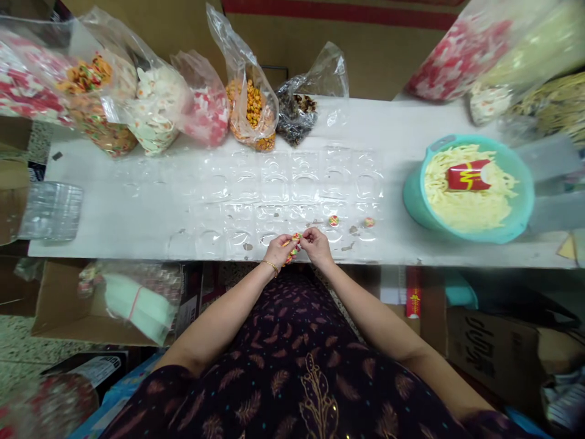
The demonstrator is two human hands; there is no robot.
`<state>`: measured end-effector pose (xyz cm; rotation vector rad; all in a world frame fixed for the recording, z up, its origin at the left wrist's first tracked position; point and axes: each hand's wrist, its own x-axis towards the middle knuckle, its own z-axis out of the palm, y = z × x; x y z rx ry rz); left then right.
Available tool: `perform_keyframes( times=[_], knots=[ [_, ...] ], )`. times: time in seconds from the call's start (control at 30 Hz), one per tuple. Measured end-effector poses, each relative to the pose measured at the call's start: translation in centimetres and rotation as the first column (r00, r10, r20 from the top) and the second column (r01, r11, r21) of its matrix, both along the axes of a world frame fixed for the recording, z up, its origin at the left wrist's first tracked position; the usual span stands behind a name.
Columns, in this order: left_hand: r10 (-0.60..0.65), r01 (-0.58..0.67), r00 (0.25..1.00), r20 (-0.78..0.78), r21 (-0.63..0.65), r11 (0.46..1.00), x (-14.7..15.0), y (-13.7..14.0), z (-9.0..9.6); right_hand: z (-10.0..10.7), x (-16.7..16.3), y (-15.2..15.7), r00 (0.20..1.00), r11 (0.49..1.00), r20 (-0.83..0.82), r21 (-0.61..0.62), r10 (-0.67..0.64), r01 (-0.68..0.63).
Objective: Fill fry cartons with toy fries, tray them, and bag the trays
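Note:
At the table's front edge, my left hand (278, 250) is closed around several small round pieces (289, 259) in red, yellow and green, like miniature pizzas. My right hand (316, 246) meets it, thumb and fingers pinched at one piece (297, 236) on top of the bunch. Just beyond the hands lies a row of clear plastic trays (274, 177) with round hollows. One similar disc (333, 221) sits in a hollow to the right of my hands. Another disc (368, 222) rests in the hollow farther right.
Along the back stand plastic bags of small pieces: orange-yellow (253, 107), dark brown (297, 113), pink-white (205, 116) and white (155, 110). At right is a turquoise tub (414, 192) of pale yellow strips with a red carton (468, 175) on top. Stacked clear containers (52, 210) lie at left.

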<state>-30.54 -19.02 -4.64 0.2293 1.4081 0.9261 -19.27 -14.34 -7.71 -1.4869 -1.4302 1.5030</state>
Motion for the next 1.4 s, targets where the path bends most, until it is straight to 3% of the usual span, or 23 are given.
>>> perform_keyframes(
  times=[0.1, 0.27, 0.4, 0.5, 0.57, 0.63, 0.7, 0.73, 0.83, 0.9, 1.03, 1.2, 1.27, 1.4],
  knots=[
    [0.054, -0.048, 0.996, 0.068, -0.080, 0.996, -0.1, -0.2, -0.4, -1.5, 0.5, 1.7, 0.972, 0.999, 0.231, 0.036, -0.033, 0.025],
    [0.213, -0.181, 0.948, 0.237, -0.151, 0.972, -2.5, -1.1, -0.7, -2.6, -0.1, 4.5, 0.791, 0.980, 0.598, 0.048, 0.129, -0.195],
    [0.254, -0.220, 0.926, 0.278, -0.147, 0.964, -3.5, -1.7, -0.4, -2.5, -1.2, 4.3, 0.553, 0.898, 0.807, 0.068, 0.207, -0.435],
    [0.288, -0.241, 0.879, 0.380, -0.168, 0.956, -3.8, -1.8, -0.1, -2.3, -1.0, 3.7, 0.467, 0.830, 0.848, 0.062, 0.249, -0.554],
    [0.291, -0.251, 0.842, 0.455, -0.148, 0.957, -4.0, -1.7, 0.0, -1.8, -0.6, 3.3, 0.500, 0.819, 0.831, 0.102, 0.242, -0.565],
    [0.272, -0.254, 0.826, 0.494, -0.104, 0.962, -4.3, -1.6, 0.0, -0.9, -0.4, 3.0, 0.634, 0.830, 0.738, 0.190, 0.232, -0.525],
    [0.242, -0.242, 0.839, 0.487, -0.063, 0.968, -4.5, -1.4, -0.1, 0.1, -0.6, 2.6, 0.791, 0.828, 0.525, 0.257, 0.314, -0.499],
    [0.220, -0.228, 0.852, 0.474, -0.042, 0.973, -4.5, -1.4, -0.2, 0.6, -0.9, 2.4, 0.829, 0.815, 0.397, 0.266, 0.394, -0.515],
    [0.139, -0.164, 0.903, 0.406, 0.025, 0.986, -4.3, -1.4, -0.5, 1.3, -1.6, 1.8, 0.798, 0.769, 0.151, 0.213, 0.583, -0.602],
    [0.097, -0.119, 0.935, 0.342, 0.043, 0.992, -4.2, -1.7, -0.8, 1.1, -1.9, 1.4, 0.802, 0.790, 0.110, 0.138, 0.588, -0.598],
    [0.082, -0.088, 0.954, 0.289, 0.006, 0.996, -4.7, -2.8, -1.3, -0.1, -2.6, 0.8, 0.839, 0.842, 0.131, 0.053, 0.527, -0.537],
    [0.207, -0.206, 0.947, 0.246, -0.031, 0.978, -7.3, -4.9, -1.4, -1.6, -6.0, 2.0, 0.896, 0.925, 0.263, 0.028, 0.358, -0.378],
    [0.245, -0.243, 0.940, 0.238, -0.038, 0.969, -8.4, -5.7, -1.3, -2.0, -7.6, 2.7, 0.850, 0.909, 0.401, 0.089, 0.341, -0.406],
    [0.263, -0.271, 0.932, 0.250, -0.003, 0.963, -9.6, -6.4, -0.9, -2.2, -8.4, 3.0, 0.714, 0.813, 0.602, 0.175, 0.358, -0.555]
  ],
)
